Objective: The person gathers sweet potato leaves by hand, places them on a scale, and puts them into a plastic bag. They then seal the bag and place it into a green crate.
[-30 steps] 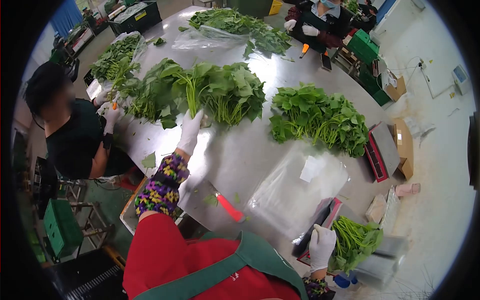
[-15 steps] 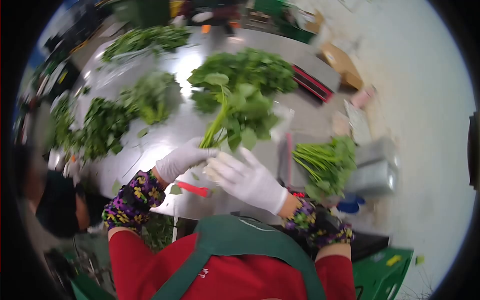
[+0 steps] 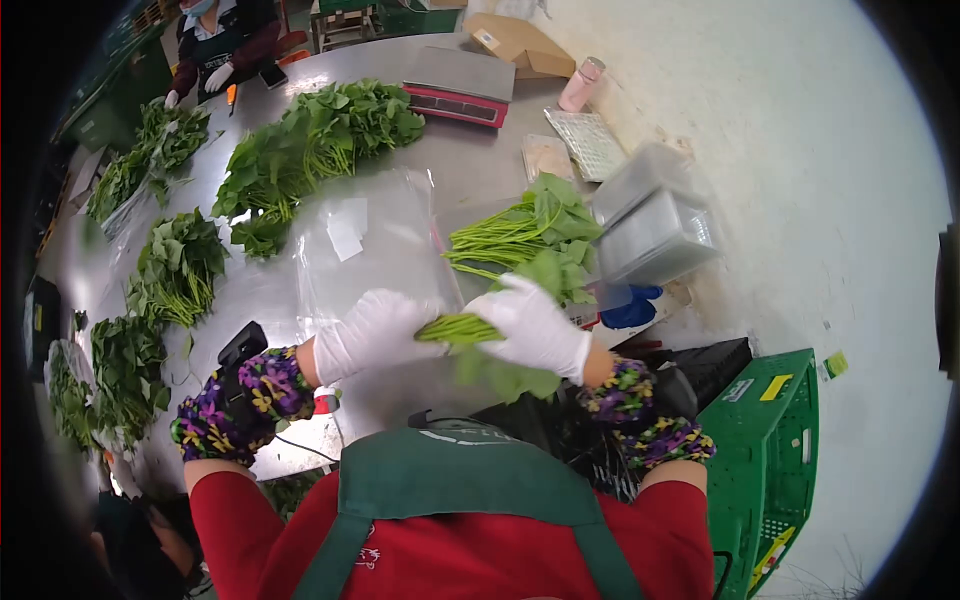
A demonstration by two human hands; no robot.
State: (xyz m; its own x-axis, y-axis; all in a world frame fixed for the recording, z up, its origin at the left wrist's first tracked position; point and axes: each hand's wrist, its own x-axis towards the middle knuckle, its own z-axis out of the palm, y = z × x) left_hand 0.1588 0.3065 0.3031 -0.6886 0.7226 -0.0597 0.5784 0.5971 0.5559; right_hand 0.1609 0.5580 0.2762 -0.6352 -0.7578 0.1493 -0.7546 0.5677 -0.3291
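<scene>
In the head view a bunch of leafy greens (image 3: 458, 328) lies sideways between my two white-gloved hands, just in front of my apron. My left hand (image 3: 375, 335) is closed around the stem ends. My right hand (image 3: 535, 325) wraps the stems nearer the leaves, which hang below it, blurred. Right behind my right hand, a larger bunch of greens (image 3: 510, 235) rests on a scale that is mostly hidden. To the left of it, flat clear plastic bags (image 3: 385, 250) lie on the metal table, with a white paper slip (image 3: 346, 228) on them.
More piles of greens (image 3: 320, 140) line the table's far and left sides. A red-fronted scale (image 3: 460, 85), a pink bottle (image 3: 582, 84) and clear plastic containers (image 3: 660, 225) stand along the right. A green crate (image 3: 765, 450) sits at my lower right. A co-worker (image 3: 225, 50) stands across the table.
The bunch has gone from upright to lying sideways, and my right hand has closed on its stems. My view has turned toward the right.
</scene>
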